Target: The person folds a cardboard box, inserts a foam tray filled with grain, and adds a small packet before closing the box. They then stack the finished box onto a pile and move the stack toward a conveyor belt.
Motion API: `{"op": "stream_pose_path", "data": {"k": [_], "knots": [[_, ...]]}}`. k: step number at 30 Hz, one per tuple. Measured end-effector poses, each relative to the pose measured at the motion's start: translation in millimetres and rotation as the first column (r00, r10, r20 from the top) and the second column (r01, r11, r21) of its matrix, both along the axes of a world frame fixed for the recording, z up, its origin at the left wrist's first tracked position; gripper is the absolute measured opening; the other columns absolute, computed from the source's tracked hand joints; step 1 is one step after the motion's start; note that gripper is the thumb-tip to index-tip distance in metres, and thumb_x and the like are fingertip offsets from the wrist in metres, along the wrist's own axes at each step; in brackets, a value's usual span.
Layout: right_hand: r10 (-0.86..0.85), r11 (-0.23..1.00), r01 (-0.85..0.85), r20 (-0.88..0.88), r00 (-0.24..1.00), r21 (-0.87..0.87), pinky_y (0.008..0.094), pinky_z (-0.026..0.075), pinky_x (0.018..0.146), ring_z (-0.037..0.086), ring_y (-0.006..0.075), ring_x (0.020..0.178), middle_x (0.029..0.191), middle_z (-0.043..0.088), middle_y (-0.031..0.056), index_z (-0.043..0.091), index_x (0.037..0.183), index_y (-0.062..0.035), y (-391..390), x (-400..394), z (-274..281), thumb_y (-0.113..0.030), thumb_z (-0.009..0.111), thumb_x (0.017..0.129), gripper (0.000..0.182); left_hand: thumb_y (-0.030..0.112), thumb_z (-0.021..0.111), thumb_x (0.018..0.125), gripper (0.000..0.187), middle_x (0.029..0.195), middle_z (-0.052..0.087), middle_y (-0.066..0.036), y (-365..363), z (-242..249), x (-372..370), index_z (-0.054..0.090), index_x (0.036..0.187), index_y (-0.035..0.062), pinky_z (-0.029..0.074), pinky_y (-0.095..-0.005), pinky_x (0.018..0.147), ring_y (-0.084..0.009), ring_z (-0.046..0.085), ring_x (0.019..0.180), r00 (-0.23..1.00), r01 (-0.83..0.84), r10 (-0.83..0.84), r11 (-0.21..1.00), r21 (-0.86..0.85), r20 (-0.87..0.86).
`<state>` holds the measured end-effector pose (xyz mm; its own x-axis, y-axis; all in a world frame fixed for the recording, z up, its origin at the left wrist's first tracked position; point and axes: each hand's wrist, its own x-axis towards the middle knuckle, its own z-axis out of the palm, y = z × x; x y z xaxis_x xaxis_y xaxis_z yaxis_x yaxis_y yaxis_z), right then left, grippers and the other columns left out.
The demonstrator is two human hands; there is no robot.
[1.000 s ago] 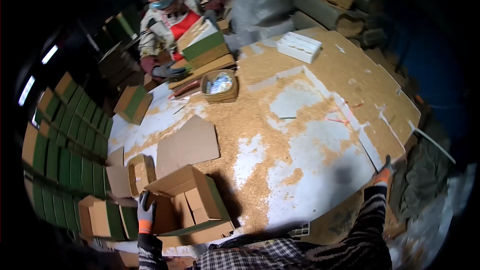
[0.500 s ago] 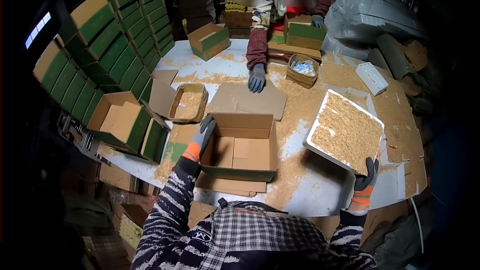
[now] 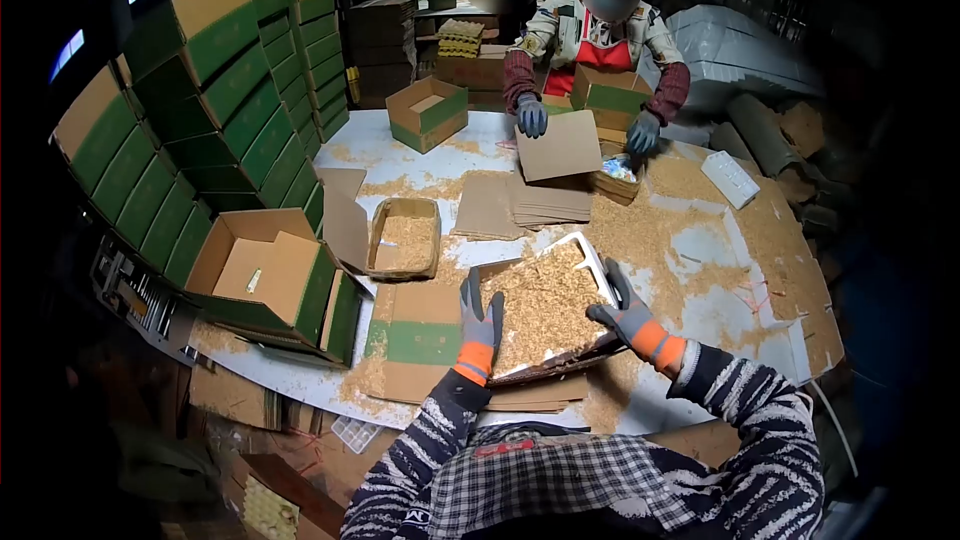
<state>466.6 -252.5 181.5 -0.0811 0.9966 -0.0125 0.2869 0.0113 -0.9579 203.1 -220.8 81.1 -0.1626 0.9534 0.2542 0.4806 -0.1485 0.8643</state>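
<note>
A white foam tray (image 3: 598,275) heaped with wood shavings (image 3: 545,305) sits slightly tilted in the mouth of a cardboard box (image 3: 572,358), which it mostly hides. My left hand (image 3: 480,325), in a grey glove with an orange cuff, grips the box's left wall beside the tray. With the thumb over the shavings and the fingers along the outer edge, my right hand (image 3: 635,322) holds the tray's right side. Flat cardboard (image 3: 415,340) with a green band lies left of the box.
A shavings-filled basket (image 3: 405,240) and an open green-brown box (image 3: 265,265) stand left, near stacked boxes (image 3: 225,90). Across the table, a co-worker (image 3: 600,40) handles a cardboard sheet (image 3: 558,147) by a small basket (image 3: 618,180). A white foam piece (image 3: 730,178) lies right.
The shavings-filled tray has moved left from the table's right side into the box's opening. My right hand came with it. The co-worker has lifted a cardboard sheet.
</note>
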Motion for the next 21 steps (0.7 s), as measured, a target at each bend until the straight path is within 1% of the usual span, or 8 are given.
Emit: {"op": "stream_pose_path", "data": {"k": [2,3,4,7,12,14,18,21], "knots": [[0.100,0.991,-0.079,0.206,0.973,-0.107,0.0355,0.042,0.100,0.050,0.0276,0.126,0.140,0.048,0.0222,0.018,0.151,-0.0077,12.9,6.6,-28.2,-0.022,0.072,0.081,0.090,0.025,0.056,0.097,0.063,0.148,0.037,-0.019,9.3,-15.2,-19.9,0.025,0.152,0.0148,0.035,-0.0383,0.106,-0.0316,0.038,0.134,0.941,0.113,-0.146,0.986,0.124,0.304],[0.148,0.983,-0.091,0.395,0.907,-0.159,0.0369,0.043,0.099,0.053,0.0325,0.122,0.133,0.052,0.0246,0.020,0.149,-0.0047,15.4,11.0,-31.1,-0.025,0.070,0.080,0.087,0.022,0.057,0.097,0.063,0.146,0.040,-0.018,11.8,-0.1,-33.9,0.026,0.151,0.0123,0.037,-0.0347,0.104,-0.0277,0.043,0.130,0.800,0.211,-0.163,0.977,-0.018,0.577],[0.198,0.973,-0.090,0.565,0.801,-0.212,0.0382,0.044,0.098,0.055,0.0374,0.118,0.126,0.057,0.0271,0.022,0.147,-0.0017,19.2,12.9,-32.5,-0.029,0.068,0.080,0.086,0.020,0.060,0.094,0.067,0.145,0.042,-0.017,13.1,17.8,-51.6,0.025,0.151,0.0111,0.040,-0.0340,0.102,-0.0258,0.046,0.127,0.886,0.196,-0.111,0.970,-0.146,0.451],[0.412,0.911,-0.141,0.836,0.363,-0.387,0.0422,0.050,0.087,0.063,0.0406,0.099,0.107,0.065,0.0270,0.042,0.133,0.0025,37.8,6.2,-31.7,-0.031,0.065,0.077,0.069,0.029,0.063,0.090,0.073,0.146,0.039,-0.018,60.2,-3.2,-100.5,0.025,0.151,0.0182,0.035,-0.0405,0.107,-0.0309,0.041,0.131,0.998,0.053,-0.052,0.998,0.032,-0.035],[0.550,0.750,-0.329,0.817,-0.174,-0.574,0.0442,0.053,0.076,0.067,0.0339,0.093,0.098,0.070,0.0169,0.074,0.089,-0.0072,71.0,-8.0,-69.8,-0.031,0.062,0.078,0.029,0.049,0.066,0.080,0.085,0.153,0.028,-0.019,171.4,12.2,-175.5,0.028,0.151,0.0207,0.020,-0.0516,0.114,-0.0418,0.023,0.141,0.686,-0.467,0.241,0.870,-0.161,-0.686],[0.513,0.730,-0.353,0.811,-0.283,-0.585,0.0470,0.054,0.071,0.068,0.0311,0.095,0.105,0.070,0.0129,0.074,0.099,-0.0121,82.5,-8.3,-95.0,-0.025,0.066,0.078,0.027,0.047,0.067,0.080,0.085,0.153,0.026,-0.019,201.4,12.4,-214.2,0.028,0.150,0.0210,0.020,-0.0534,0.113,-0.0429,0.023,0.140,0.651,-0.565,0.240,0.787,-0.248,-0.720],[0.563,0.733,-0.414,0.823,-0.077,-0.540,0.0392,0.053,0.076,0.067,0.0316,0.095,0.101,0.071,0.0138,0.073,0.102,-0.0117,98.5,-39.4,8.5,-0.033,0.069,0.079,0.032,0.045,0.063,0.082,0.078,0.155,0.023,-0.020,234.2,-10.5,-268.7,0.030,0.149,0.0249,0.021,-0.0552,0.113,-0.0430,0.023,0.141,0.590,-0.742,0.280,0.558,-0.372,-0.757],[0.607,0.794,-0.470,0.532,0.590,-0.385,0.0390,0.051,0.083,0.066,0.0320,0.093,0.098,0.070,0.0163,0.070,0.108,-0.0098,154.0,-25.4,49.4,-0.037,0.067,0.084,0.037,0.042,0.055,0.087,0.071,0.154,0.024,-0.021,241.7,-24.9,-265.5,0.027,0.150,0.0258,0.018,-0.0552,0.113,-0.0431,0.027,0.139,0.471,-0.784,0.218,0.547,-0.293,-0.855]]}}
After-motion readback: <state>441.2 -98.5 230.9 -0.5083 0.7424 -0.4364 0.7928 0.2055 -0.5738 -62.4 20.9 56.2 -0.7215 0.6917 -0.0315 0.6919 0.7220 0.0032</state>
